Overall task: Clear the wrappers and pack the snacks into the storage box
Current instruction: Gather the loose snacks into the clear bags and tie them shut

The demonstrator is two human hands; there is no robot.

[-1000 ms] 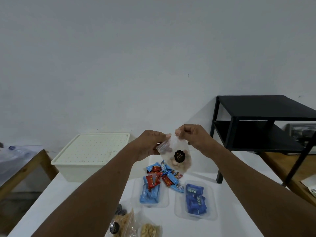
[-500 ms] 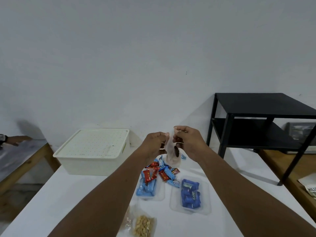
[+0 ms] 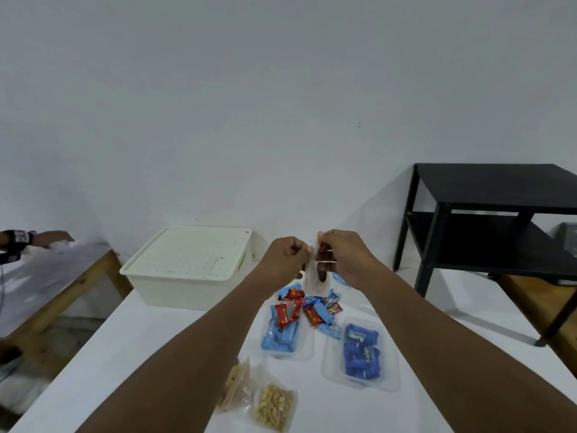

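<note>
My left hand (image 3: 288, 256) and my right hand (image 3: 342, 254) both pinch the top of a small clear snack bag (image 3: 317, 278) that hangs edge-on above the white table (image 3: 131, 354). Below it lies a pile of red and blue wrapped candies (image 3: 315, 304). One clear tray (image 3: 304, 348) holds light-blue packs, another clear tray (image 3: 390, 375) holds dark-blue packs. Two clear bags of nuts (image 3: 274, 404) lie near the front edge. The cream storage box (image 3: 190, 270), its lid on, stands at the back left.
A black two-tier side table (image 3: 493, 220) stands at the right, partly over the white table's corner. A wooden bench with a white top (image 3: 46, 276) is at the left, and another person's hand (image 3: 46, 237) rests on it. A white wall is behind.
The bag has turned from facing me to edge-on and my hands have come closer together. The view shifted right and down; another person's hand appeared at the left.
</note>
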